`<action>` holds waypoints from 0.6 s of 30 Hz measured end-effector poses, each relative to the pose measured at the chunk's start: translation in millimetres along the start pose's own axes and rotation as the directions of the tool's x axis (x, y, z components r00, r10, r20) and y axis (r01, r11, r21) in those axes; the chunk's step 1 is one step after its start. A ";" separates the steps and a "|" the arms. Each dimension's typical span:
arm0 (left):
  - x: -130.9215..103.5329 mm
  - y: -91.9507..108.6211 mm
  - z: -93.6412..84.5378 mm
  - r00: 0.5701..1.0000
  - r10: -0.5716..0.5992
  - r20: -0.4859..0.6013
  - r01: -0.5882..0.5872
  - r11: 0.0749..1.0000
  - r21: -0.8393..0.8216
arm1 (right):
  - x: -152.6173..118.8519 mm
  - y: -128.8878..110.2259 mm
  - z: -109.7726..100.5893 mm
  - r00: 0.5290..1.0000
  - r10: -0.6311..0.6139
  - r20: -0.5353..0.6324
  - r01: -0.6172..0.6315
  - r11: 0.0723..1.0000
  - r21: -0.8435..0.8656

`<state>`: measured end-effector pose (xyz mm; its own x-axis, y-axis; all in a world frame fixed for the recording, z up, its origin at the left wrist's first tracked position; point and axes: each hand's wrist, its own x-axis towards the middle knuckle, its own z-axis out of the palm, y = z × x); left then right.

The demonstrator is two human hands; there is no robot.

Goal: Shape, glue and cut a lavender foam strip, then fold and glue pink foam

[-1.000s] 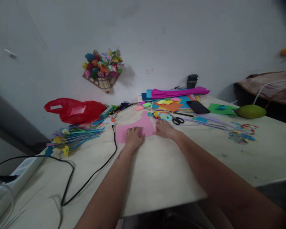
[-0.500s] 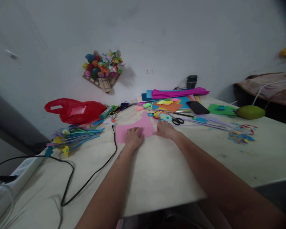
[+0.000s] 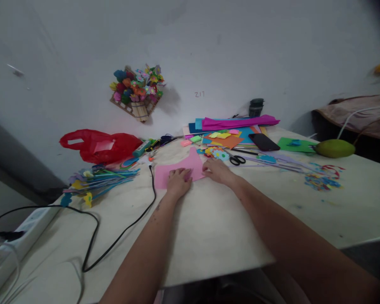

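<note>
A pink craft sheet [image 3: 164, 175] with a curved cut-out along its far edge lies on the table in front of me. My left hand [image 3: 178, 181] rests on its middle, fingers laid out over the surface and pressing it down. At the sheet's right edge, my right hand [image 3: 218, 170] has its fingertips and thumb drawn together on the border. Whether the sheet is paper or foam, I cannot tell. Just beyond my right hand are black-handled scissors [image 3: 237, 160] and several cut paper flowers [image 3: 220, 153].
Left of the sheet are a black cable [image 3: 123, 232], stemmed paper flowers [image 3: 104, 181] and a red plastic bag [image 3: 104, 145]. Coloured sheets [image 3: 234, 123], a phone [image 3: 263, 142], a green mango-like fruit [image 3: 335, 148] and paper scraps [image 3: 321, 181] lie behind and right.
My right hand's fingers have drawn in at the sheet's right edge, the thumb closer to the fingertips. The left hand stays in place on the sheet.
</note>
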<state>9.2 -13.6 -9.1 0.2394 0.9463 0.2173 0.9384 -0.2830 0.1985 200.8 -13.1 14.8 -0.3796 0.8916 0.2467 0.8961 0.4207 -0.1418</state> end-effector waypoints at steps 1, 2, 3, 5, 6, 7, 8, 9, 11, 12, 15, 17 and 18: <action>0.1 -0.1 0.1 1.000 0.005 -0.002 -0.005 1.000 0.006 | 0.7 -1.9 1.2 1.000 0.015 -0.018 -0.014 1.000 0.018; 0.1 -0.1 0.2 1.000 0.007 -0.006 -0.007 1.000 0.010 | 1.3 -4.2 2.9 0.999 0.033 -0.041 -0.031 0.999 0.032; 0.1 0.0 0.2 1.000 0.008 -0.012 -0.008 1.000 0.014 | 1.9 -7.0 5.2 0.996 0.054 -0.065 -0.052 0.998 0.040; -0.2 0.2 0.2 1.000 0.004 -0.022 -0.004 1.000 0.016 | 3.3 -13.5 10.7 0.990 0.111 -0.093 -0.108 0.994 0.036; -0.3 0.3 0.2 1.000 0.002 -0.023 -0.002 1.000 0.015 | 4.3 -16.9 13.8 0.987 0.142 -0.081 -0.140 0.990 0.029; -0.3 0.4 0.1 1.000 0.001 -0.021 -0.001 1.000 0.012 | 5.3 -20.1 16.8 0.984 0.168 -0.055 -0.168 0.986 0.018; -0.3 0.4 0.1 1.000 0.000 -0.016 0.000 1.000 0.007 | 6.6 -23.1 19.7 0.982 0.185 -0.033 -0.185 0.983 0.002; -0.2 0.5 0.0 1.000 0.000 -0.010 0.000 1.000 0.003 | 7.9 -25.7 22.3 0.981 0.194 -0.015 -0.194 0.981 -0.014; 0.1 0.4 0.1 1.000 0.003 0.004 -0.003 1.000 -0.005 | 10.2 -29.3 26.0 0.981 0.196 0.009 -0.195 0.980 -0.039; 0.3 0.4 0.2 1.000 0.002 0.007 -0.002 1.000 -0.008 | 11.0 -30.4 27.0 0.980 0.198 0.019 -0.197 0.979 -0.046; 0.3 0.4 0.3 1.000 -0.006 0.002 0.006 1.000 -0.007 | 11.6 -30.9 27.1 0.970 0.233 0.065 -0.231 0.972 -0.046; 0.1 0.3 0.4 1.000 -0.007 -0.004 0.007 1.000 -0.001 | 11.2 -29.8 26.0 0.958 0.266 0.107 -0.264 0.964 -0.036; -0.1 0.3 0.3 1.000 -0.006 -0.007 0.006 1.000 0.001 | 11.1 -28.9 25.5 0.953 0.276 0.128 -0.274 0.961 -0.032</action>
<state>9.5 -13.7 -9.4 0.2326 0.9468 0.2224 0.9400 -0.2775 0.1983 164.8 -11.1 -2.8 -0.1440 0.9868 0.0736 0.9726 0.1549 -0.1736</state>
